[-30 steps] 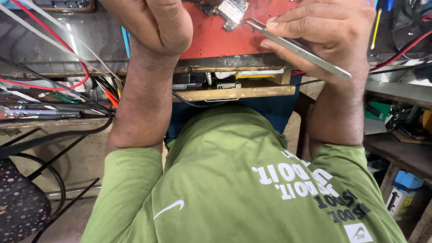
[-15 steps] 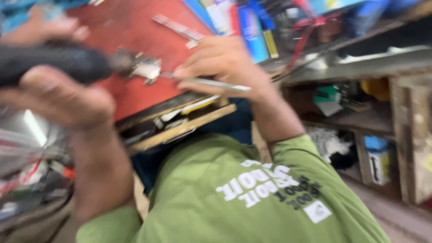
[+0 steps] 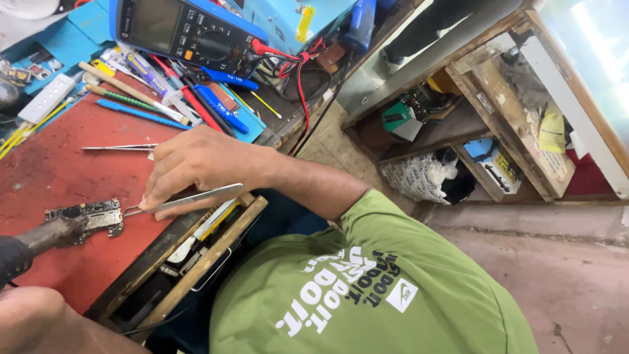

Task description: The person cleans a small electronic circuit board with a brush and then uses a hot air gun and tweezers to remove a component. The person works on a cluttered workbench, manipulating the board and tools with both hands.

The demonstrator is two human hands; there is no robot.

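Note:
My right hand point(image 3: 200, 164) pinches silver tweezers point(image 3: 187, 200), whose tips touch a small circuit board point(image 3: 88, 215) lying on the red mat point(image 3: 59, 170). A black-handled heating tool point(image 3: 33, 241) points its metal nozzle at the board's left end. My left hand point(image 3: 29, 321) shows only partly at the bottom left corner, wrapped round that tool's handle. A second pair of tweezers point(image 3: 121, 147) lies on the mat just beyond my right hand.
A blue multimeter point(image 3: 187, 29) with red and black leads stands at the back. Pens, screwdrivers and brushes point(image 3: 164, 95) lie beside it. An open wooden drawer point(image 3: 196, 252) juts from the bench front. Wooden shelves point(image 3: 485, 131) with boxes stand to the right.
The view has swung right and down. The board and tool now sit at the lower left. My right hand still holds the tweezers at the board.

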